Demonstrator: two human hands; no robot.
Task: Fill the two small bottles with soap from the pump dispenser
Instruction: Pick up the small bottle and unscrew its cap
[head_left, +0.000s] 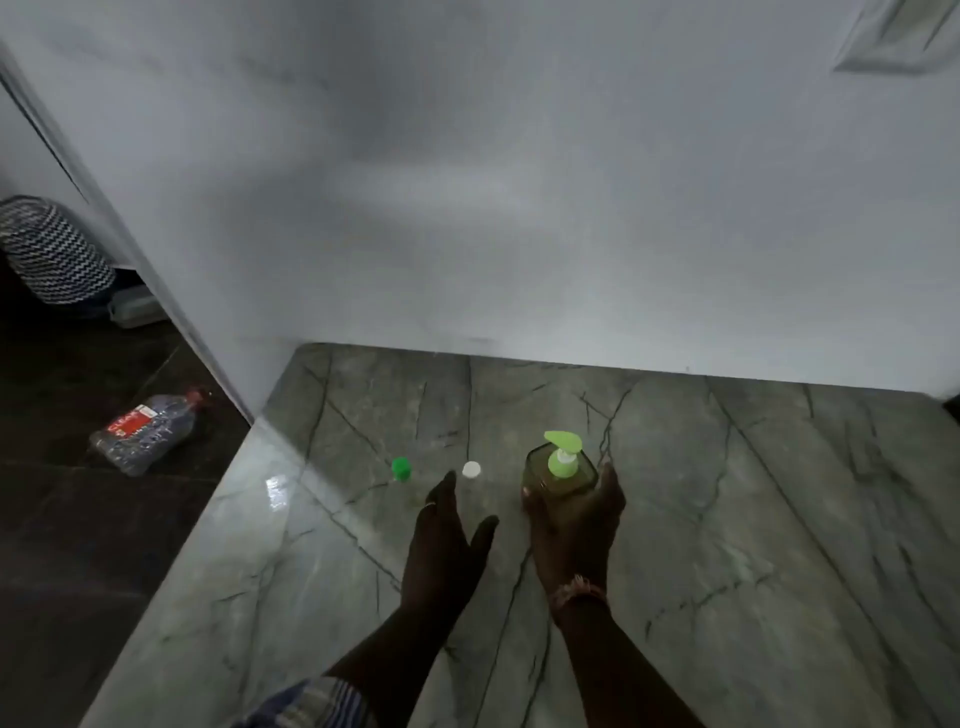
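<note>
Bare countertop (779, 519) right of dispenser (562, 475)

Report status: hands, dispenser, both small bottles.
Right hand cupped around pump dispenser. Left hand open, beside white-capped bottle. Green-capped bottle farther left, capped, untouched. Nothing in the way.

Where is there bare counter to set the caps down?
Bare marble counter spreads right of the pump dispenser to the wall. It is also bare left of the green-capped bottle. Crowded: the white-capped bottle sits between left hand and right hand.
</note>
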